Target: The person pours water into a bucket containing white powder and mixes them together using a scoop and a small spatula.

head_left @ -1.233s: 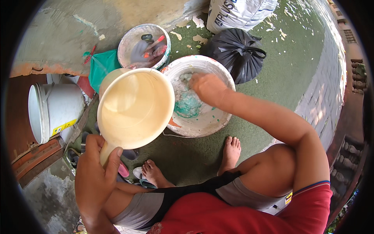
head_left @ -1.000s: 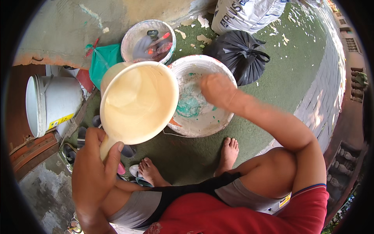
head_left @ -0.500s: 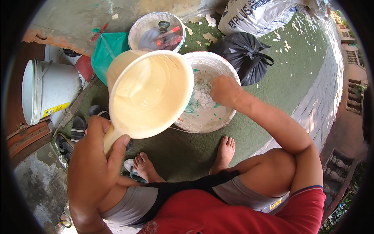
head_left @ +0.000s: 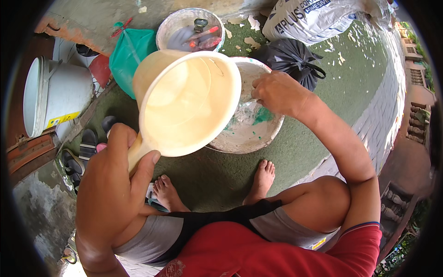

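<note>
My left hand (head_left: 113, 180) grips the handle of a cream plastic water dipper (head_left: 184, 106), its wide mouth facing me. Beneath and to its right stands a bucket (head_left: 251, 143) whose inside is smeared with a whitish paste (head_left: 242, 122) with green patches. The dipper hides the bucket's left part. My right hand (head_left: 281, 92) is over the bucket's right side, its fingers curled closed. Something pale shows just under those fingers, but I cannot tell what it is.
Behind is a smaller bucket (head_left: 161, 39) of cloudy water with red-handled tools (head_left: 203, 34). Around stand a green plastic bag (head_left: 129, 55), a tied black bag (head_left: 295, 64), a white sack (head_left: 309, 21) and a white pail (head_left: 69, 92) lying tilted. Sandals (head_left: 87, 145) lie at left.
The dipper in my left hand has shifted a little to the right, covering more of the bucket. My right hand has moved slightly up and right, still closed.
</note>
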A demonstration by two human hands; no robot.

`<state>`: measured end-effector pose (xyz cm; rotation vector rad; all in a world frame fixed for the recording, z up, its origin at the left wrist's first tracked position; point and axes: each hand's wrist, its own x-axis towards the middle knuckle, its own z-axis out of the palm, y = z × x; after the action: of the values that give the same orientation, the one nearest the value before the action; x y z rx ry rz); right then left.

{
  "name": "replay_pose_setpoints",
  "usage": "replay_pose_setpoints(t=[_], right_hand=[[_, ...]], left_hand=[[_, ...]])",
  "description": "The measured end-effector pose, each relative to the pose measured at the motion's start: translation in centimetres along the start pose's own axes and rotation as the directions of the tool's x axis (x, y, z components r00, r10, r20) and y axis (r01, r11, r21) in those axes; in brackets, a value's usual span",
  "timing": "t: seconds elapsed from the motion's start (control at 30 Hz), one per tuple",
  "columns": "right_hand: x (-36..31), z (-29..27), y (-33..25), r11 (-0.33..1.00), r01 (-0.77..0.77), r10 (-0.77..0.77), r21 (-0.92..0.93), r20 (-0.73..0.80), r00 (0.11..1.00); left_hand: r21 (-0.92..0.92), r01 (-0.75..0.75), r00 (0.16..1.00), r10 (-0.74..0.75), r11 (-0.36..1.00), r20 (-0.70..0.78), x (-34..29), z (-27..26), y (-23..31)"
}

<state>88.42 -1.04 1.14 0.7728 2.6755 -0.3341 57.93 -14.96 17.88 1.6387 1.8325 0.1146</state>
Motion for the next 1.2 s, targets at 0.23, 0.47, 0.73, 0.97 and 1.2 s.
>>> replay_pose_setpoints(t=[0.23, 0.47, 0.73, 0.97, 1.2], right_hand=[[2.2, 2.4, -2.1, 0.971, 0.213, -0.219, -0.111, -0.038, 0.975], [0.4, 1.0, -1.6, 0.943, 0.292, -0.257, -0.158, 0.211, 0.943], [0.1, -0.2, -2.3, 0.918, 0.33, -0.287, -0.22, 0.207, 0.935], [1.1, 0.8, -2.3, 0.862, 0.417, -0.337, -0.289, 0.29, 0.896], [0.7, 0.8, -2.7, 0.834, 0.409, -0.344, -0.372, 0.229, 0.91]], left_hand=[[0.027, 0.003, 0.999, -0.002, 1.0, -0.043, -0.9, -0.3, 0.4], [-0.012, 0.01, 1.0, -0.01, 1.0, -0.002, -0.3, -0.3, -0.2], [0.034, -0.118, 0.99, 0.12, 0.992, -0.08, -0.1, 0.3, -0.8], [-0.011, -0.111, 0.992, 0.11, 0.994, -0.055, 0.1, 0.2, -0.8], [0.0, -0.114, 0.991, 0.114, 0.993, -0.066, 0.0, 0.4, -0.7]])
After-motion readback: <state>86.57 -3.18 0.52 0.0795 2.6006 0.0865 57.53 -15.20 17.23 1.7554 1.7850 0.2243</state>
